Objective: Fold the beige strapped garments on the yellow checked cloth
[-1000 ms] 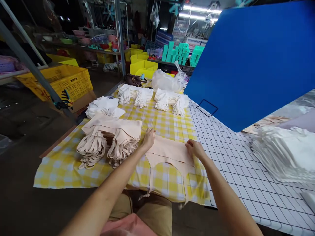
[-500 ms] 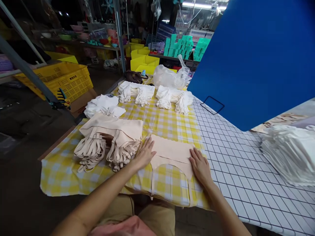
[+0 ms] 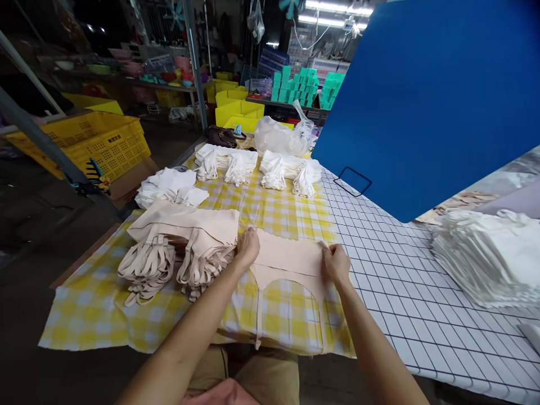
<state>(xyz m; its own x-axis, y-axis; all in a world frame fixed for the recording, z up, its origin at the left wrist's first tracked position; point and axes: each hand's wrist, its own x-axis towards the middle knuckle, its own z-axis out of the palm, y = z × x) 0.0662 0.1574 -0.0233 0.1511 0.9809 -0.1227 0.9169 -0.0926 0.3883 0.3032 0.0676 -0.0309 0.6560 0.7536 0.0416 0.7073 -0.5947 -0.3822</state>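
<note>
- Beige strapped garment (image 3: 289,257) lies flat on the yellow checked cloth (image 3: 274,211) at the near edge of the table, and its two thin straps run down towards the person.
- Left hand (image 3: 248,247) is curled shut on the garment's left edge, with the fingers folded over the fabric.
- Right hand (image 3: 335,262) is closed the same way on the right edge, so the cloth band is stretched between the two hands.
- Just left of the left hand sits a stack of beige garments (image 3: 185,233), whose looped straps hang in two bunches over the front.
- Behind that stack lies a pile of folded white garments (image 3: 171,187). Two more white bundles (image 3: 257,166) lie side by side farther back on the checked cloth.
- A clear plastic bag (image 3: 280,136) stands behind the bundles, with a dark handbag (image 3: 221,136) to its left.
- To the right of the cloth, the white grid tabletop (image 3: 400,270) carries a big heap of white fabric (image 3: 493,259).
- A blue panel (image 3: 434,95) fills the upper right.
- Off the table to the left stands a yellow crate (image 3: 84,140), and teal boxes (image 3: 304,90) are stacked on a shelf at the back.
</note>
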